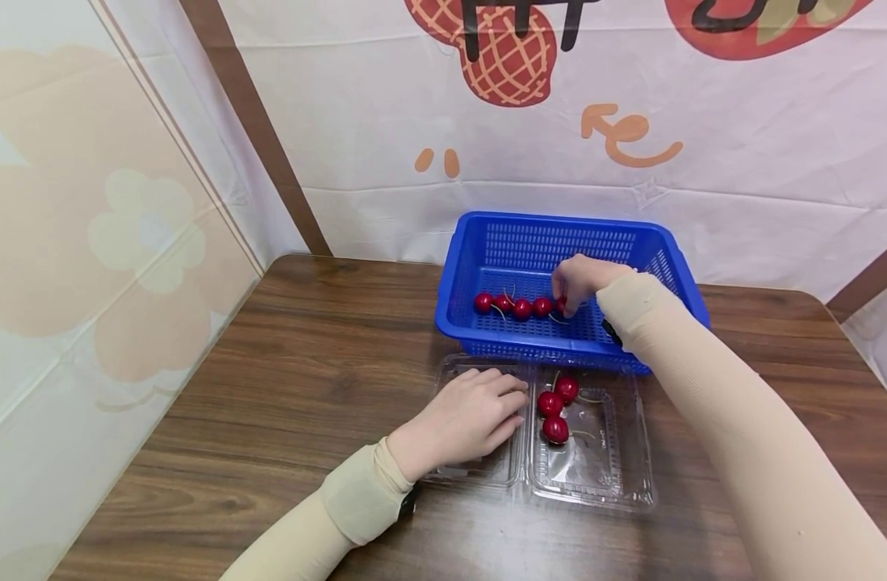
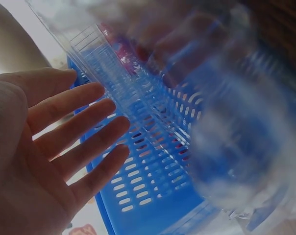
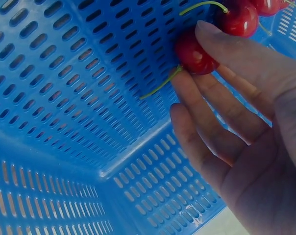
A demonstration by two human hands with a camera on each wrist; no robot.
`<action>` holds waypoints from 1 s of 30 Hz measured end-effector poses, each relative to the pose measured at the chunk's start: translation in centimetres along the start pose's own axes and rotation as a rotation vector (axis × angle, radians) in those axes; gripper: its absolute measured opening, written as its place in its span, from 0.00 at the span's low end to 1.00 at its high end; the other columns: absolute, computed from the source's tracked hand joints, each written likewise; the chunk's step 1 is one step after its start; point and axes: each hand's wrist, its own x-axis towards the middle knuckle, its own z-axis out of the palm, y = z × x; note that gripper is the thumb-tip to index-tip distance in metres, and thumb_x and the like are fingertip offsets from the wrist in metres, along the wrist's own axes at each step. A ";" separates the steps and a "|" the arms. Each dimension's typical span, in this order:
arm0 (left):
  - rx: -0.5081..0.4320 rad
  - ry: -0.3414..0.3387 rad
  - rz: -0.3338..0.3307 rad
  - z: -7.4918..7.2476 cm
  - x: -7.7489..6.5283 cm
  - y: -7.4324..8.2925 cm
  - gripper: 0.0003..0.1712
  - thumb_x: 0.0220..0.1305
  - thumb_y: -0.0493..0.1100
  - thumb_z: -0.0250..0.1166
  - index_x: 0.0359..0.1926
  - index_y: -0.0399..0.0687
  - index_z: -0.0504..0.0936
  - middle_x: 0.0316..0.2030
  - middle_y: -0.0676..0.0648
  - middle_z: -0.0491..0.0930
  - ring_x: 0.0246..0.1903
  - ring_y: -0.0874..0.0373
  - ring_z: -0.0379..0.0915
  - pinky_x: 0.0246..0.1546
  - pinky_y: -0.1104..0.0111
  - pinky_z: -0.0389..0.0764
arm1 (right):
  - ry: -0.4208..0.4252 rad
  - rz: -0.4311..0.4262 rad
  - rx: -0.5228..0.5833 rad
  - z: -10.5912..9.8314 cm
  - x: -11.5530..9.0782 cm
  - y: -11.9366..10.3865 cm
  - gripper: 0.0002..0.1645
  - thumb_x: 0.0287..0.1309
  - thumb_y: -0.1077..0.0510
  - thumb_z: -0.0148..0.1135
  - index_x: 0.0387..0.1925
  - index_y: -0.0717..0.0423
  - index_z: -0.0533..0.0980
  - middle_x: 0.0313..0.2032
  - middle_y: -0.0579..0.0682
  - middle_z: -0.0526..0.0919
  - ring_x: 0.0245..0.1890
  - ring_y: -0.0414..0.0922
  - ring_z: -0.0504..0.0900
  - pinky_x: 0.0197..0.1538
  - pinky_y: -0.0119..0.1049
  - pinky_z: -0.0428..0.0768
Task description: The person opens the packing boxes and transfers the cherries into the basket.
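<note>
Inside the blue basket [image 1: 453, 278], my right hand [image 1: 587, 278] pinches a red cherry [image 3: 189, 51] with a green stem between thumb and fingers, at the right end of a row of several cherries [image 1: 522, 309]. My left hand [image 1: 468, 418] lies over the left half of a clear plastic clamshell box [image 1: 632, 460], fingers spread and relaxed, holding nothing. In the left wrist view its fingers [image 2: 84, 129] stretch out beside the clear plastic. Three cherries [image 1: 555, 429] with stems sit in the box's right half.
The basket stands at the back of the brown wooden table [image 1: 269, 403], right behind the opened box. A printed cloth [image 1: 370, 218] hangs behind the table, and another patterned sheet [image 1: 73, 242] borders it on the left.
</note>
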 end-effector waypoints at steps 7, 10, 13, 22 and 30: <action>-0.002 -0.003 -0.001 0.0 0.1 0.0 0.14 0.61 0.49 0.56 0.43 0.52 0.83 0.47 0.54 0.80 0.45 0.59 0.73 0.42 0.66 0.75 | -0.002 -0.015 0.002 -0.1 0.0 0.0 0.18 0.40 0.58 0.72 0.36 0.57 0.78 0.38 0.55 0.81 0.35 0.48 0.76 0.41 0.45 0.79; 0.000 -0.004 -0.001 0.0 0.1 0.0 0.14 0.61 0.49 0.56 0.43 0.52 0.82 0.47 0.54 0.80 0.45 0.59 0.73 0.41 0.66 0.75 | -0.006 -0.014 0.006 -0.1 0.0 0.0 0.18 0.40 0.58 0.72 0.37 0.57 0.78 0.38 0.54 0.81 0.36 0.48 0.76 0.41 0.45 0.79; 0.002 -0.002 0.001 0.0 0.1 0.0 0.14 0.61 0.49 0.56 0.43 0.52 0.83 0.47 0.54 0.80 0.45 0.59 0.73 0.41 0.66 0.75 | -0.011 -0.020 0.007 -0.1 0.1 0.0 0.18 0.40 0.58 0.72 0.37 0.57 0.78 0.38 0.54 0.81 0.35 0.48 0.77 0.41 0.45 0.79; -0.002 0.016 0.003 -0.1 0.1 0.0 0.13 0.60 0.49 0.57 0.42 0.52 0.83 0.46 0.54 0.80 0.44 0.59 0.73 0.41 0.66 0.76 | -0.010 -0.027 0.004 -0.1 0.1 0.0 0.19 0.38 0.59 0.72 0.37 0.58 0.78 0.38 0.55 0.81 0.35 0.48 0.77 0.41 0.45 0.79; -0.008 0.021 0.003 0.0 0.1 0.0 0.13 0.60 0.49 0.57 0.42 0.52 0.83 0.46 0.54 0.80 0.44 0.60 0.73 0.40 0.66 0.75 | -0.017 -0.039 0.000 -0.2 -0.4 -0.1 0.20 0.40 0.59 0.71 0.39 0.57 0.78 0.40 0.55 0.81 0.37 0.48 0.77 0.42 0.45 0.79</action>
